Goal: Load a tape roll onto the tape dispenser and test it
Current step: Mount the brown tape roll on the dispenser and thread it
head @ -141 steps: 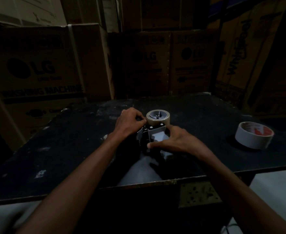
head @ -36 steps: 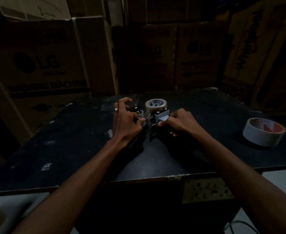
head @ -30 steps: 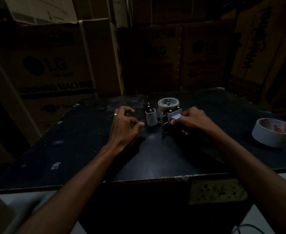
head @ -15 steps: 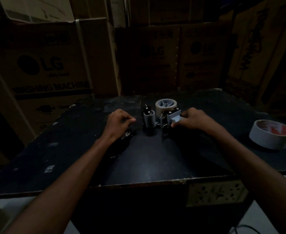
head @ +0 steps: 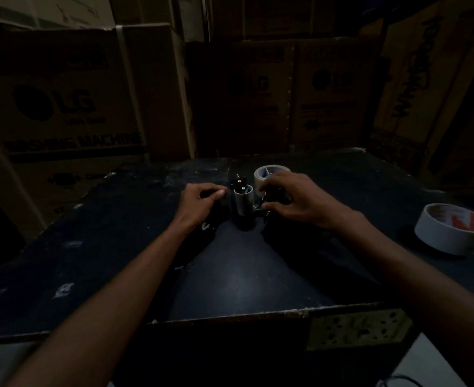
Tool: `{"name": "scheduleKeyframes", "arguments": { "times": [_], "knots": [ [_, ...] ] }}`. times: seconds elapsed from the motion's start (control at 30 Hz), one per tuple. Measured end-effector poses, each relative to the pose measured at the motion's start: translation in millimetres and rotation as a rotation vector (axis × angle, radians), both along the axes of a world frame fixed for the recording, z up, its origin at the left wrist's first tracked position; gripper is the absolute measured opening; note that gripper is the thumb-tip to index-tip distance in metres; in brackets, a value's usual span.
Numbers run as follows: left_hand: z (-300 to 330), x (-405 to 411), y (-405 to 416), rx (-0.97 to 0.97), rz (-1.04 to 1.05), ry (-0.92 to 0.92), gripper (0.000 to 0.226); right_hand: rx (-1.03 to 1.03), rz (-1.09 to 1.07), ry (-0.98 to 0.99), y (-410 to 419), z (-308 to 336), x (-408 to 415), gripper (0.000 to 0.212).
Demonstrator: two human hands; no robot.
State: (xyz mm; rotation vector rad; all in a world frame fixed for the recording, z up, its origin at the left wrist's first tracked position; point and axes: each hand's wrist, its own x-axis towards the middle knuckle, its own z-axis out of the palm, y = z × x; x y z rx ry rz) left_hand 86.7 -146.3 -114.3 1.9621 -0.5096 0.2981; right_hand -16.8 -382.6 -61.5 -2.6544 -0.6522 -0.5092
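While both forearms reach in over the near edge of the dark table (head: 244, 289), the left hand (head: 198, 202) rests on the tabletop with its fingers curled inward into a loose fist, and whether it holds anything cannot be told in the dim light. Just beside it, to the right, stands the tape dispenser (head: 243, 202), its grey roller upright. The right hand (head: 291, 199) lies over the dispenser's right side, fingers spread and bent down onto it, gripping its body. Directly behind that hand, the tape roll (head: 266, 174) sits on the dispenser. Well apart, near the table's right edge, lies a second roll (head: 451, 233). Cardboard boxes (head: 62, 107) stand stacked beyond the table.
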Motion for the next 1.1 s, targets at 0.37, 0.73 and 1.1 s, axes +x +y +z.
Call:
{"name": "scheduleKeyframes", "arguments": {
  "times": [0.37, 0.73, 1.1],
  "knots": [
    [2, -3, -1, -0.182, -0.139, 0.144, 0.017, 0.057, 0.071, 0.057, -10, 3, 10, 0.043],
    [1, -1, 1, -0.240, -0.157, 0.189, 0.021, 0.115, 0.064, 0.052, -5, 3, 13, 0.042],
    [1, -2, 3, -0.202, -0.136, 0.177, 0.020, 0.097, -0.062, -0.057, 11, -3, 19, 0.026]
  ]
}}
